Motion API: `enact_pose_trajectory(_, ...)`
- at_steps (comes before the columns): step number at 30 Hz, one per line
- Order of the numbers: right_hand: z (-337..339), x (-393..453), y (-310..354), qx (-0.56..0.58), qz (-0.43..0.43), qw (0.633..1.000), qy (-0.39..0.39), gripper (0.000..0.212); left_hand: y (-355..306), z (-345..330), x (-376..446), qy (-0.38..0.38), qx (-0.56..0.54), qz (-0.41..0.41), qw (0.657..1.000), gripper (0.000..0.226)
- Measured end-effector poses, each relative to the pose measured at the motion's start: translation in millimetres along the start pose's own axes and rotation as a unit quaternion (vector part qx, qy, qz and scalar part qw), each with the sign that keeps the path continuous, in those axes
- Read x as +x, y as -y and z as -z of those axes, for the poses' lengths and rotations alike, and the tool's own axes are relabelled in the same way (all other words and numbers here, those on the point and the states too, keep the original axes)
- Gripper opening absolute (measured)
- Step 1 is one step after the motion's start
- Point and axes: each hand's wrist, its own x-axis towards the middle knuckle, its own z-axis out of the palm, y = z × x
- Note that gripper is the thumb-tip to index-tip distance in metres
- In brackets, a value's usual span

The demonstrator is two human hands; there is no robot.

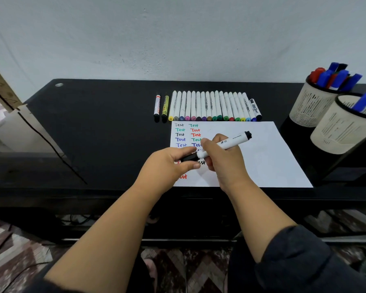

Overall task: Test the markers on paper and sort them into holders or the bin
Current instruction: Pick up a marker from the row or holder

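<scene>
The surface was a long black desk (97, 132) that stood against a plain pale wall (178, 39). In its far left corner there was a round cable hole (59, 84). Under the desk a patterned floor (15, 250) in red, white and dark tones showed.

One white sheet of paper (262, 157) lay on the desk, right of the middle, with the word "Test" written many times in black, green, red and blue in two columns at its left side. Just beyond its far edge lay a row of white markers (209, 106) with coloured ends, about sixteen, side by side. Left of the row lay two more markers, one white and red (157, 106) and one yellow-green (165, 106); at its right end lay one whiteboard marker (255, 109).

At the far right stood two pale mesh holders. The farther holder (306, 106) held several blue and red markers; the nearer holder (336, 132) showed one blue marker.

Above the paper, the right hand (222, 157) gripped the white barrel of a black marker (230, 142), and the left hand (169, 163) pinched its black cap (188, 157) with curled fingers.
</scene>
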Motion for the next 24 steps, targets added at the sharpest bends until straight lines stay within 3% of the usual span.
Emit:
enact_pose_trajectory(2,0.2,-0.8,2.3,0.011,0.000,1.000,0.004,0.040,-2.0,0.5,0.7,-0.022,0.004,0.020,1.000,0.040)
enact_pose_trajectory(5,1.1,-2.7,4.2,0.028,0.004,0.999,0.025,0.037,-4.7,-0.8,0.6,-0.032,-0.011,0.027,0.999,0.015)
enact_pose_trajectory(11,5.4,-1.7,7.2,0.068,-0.032,0.997,0.012,0.033,-6.5,0.7,-3.1,-0.020,-0.032,0.033,0.999,0.028)
enact_pose_trajectory(24,0.8,4.7,5.7,0.116,-0.088,0.989,-0.008,0.039,-5.6,-4.9,-5.0,-0.039,-0.127,0.061,0.989,0.024)
